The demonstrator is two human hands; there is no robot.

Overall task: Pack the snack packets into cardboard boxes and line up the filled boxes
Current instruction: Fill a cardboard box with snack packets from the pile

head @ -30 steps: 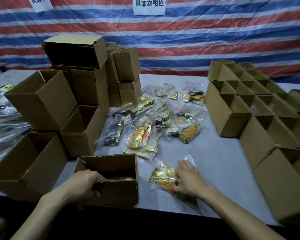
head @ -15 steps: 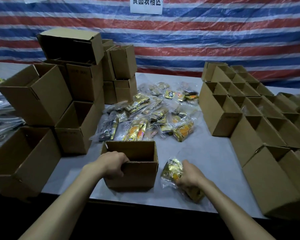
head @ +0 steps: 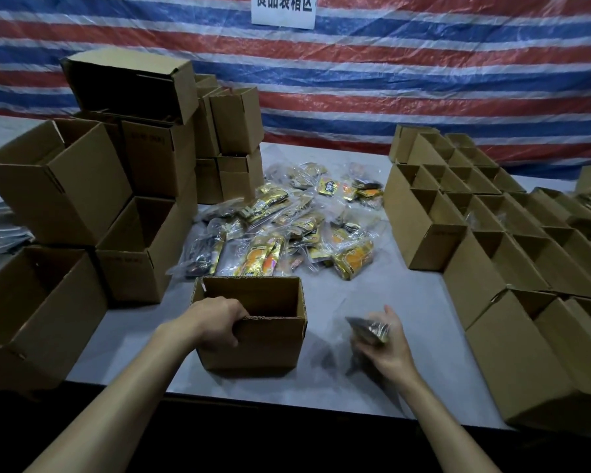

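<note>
An open cardboard box (head: 270, 343) stands upright near the table's front edge. My left hand (head: 215, 322) grips its near left rim, fingers curled over the edge. To the right of the box, my right hand (head: 386, 346) holds a snack packet (head: 369, 331) just above the table, palm turned up; the packet is blurred. A heap of gold and orange snack packets (head: 287, 230) in clear wrap lies in the middle of the table behind the box.
Empty open boxes (head: 82, 199) are stacked at the left, some on their sides. Rows of upright boxes (head: 492, 240) fill the right side. The grey table (head: 389, 295) runs back to a striped tarp wall (head: 389, 63). More wrapped packets lie at the far left.
My left hand has pulled the box to the middle of the front edge and stood it upright. My right hand has lifted the packet off the table and turned palm up.
</note>
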